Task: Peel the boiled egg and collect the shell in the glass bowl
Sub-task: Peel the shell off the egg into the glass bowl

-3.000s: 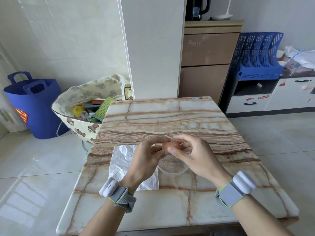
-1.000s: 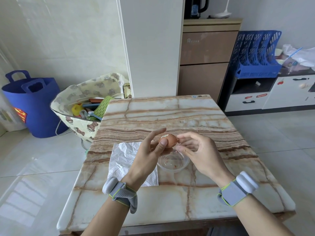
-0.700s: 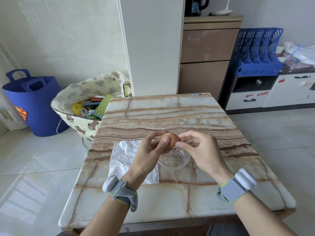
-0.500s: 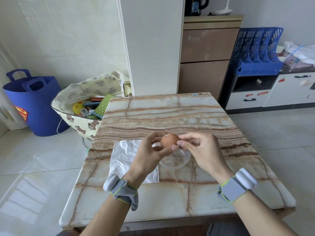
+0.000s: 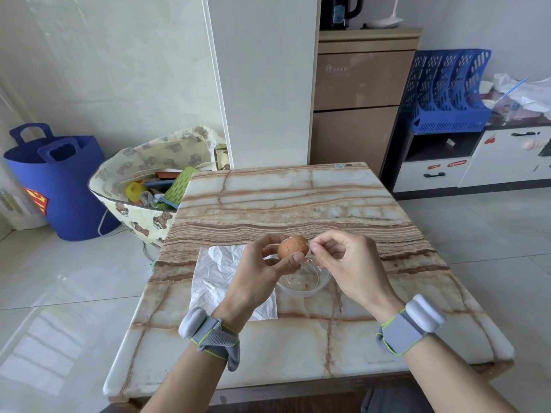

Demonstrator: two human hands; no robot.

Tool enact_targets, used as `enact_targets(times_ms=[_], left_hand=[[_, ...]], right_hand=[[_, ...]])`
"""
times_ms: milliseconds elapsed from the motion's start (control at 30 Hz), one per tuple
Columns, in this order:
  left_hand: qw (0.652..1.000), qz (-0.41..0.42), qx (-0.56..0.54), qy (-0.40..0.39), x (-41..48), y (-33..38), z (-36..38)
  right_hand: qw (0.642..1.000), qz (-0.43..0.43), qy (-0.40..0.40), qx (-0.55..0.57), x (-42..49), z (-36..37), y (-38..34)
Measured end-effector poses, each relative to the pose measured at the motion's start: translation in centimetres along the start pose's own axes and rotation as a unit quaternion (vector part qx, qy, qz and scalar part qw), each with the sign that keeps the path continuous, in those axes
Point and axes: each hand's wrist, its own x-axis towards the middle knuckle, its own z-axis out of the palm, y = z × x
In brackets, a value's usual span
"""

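A brown boiled egg (image 5: 291,246) with a cracked shell is held above the table by my left hand (image 5: 262,272), thumb and fingers curled round it. My right hand (image 5: 347,263) is just to the right of the egg, its thumb and forefinger pinched together at the egg's upper right side; whether a shell piece is between them I cannot tell. Under both hands stands a small clear glass bowl (image 5: 310,286) with a few small bits of brown shell in it. My right hand partly covers the bowl's far rim.
A crumpled white sheet (image 5: 214,275) lies on the marble table (image 5: 298,198) left of the bowl. Beside the table's left edge stand a bear-print bag (image 5: 143,186) of items and a blue tub (image 5: 59,186). Cabinets and a blue file rack (image 5: 444,93) are beyond.
Bits of shell have appeared in the bowl since three seconds ago. My left hand has turned the egg and my right fingertips have shifted to its upper right side.
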Motion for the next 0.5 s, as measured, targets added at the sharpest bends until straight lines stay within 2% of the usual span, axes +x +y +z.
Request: enact_targets(times_ms=[500], left_hand=[[1.0,0.013,-0.005,-0.017,-0.1,-0.3,-0.3]], right_hand=[[1.0,0.018,-0.001,-0.006,-0.04,0.06,0.58]])
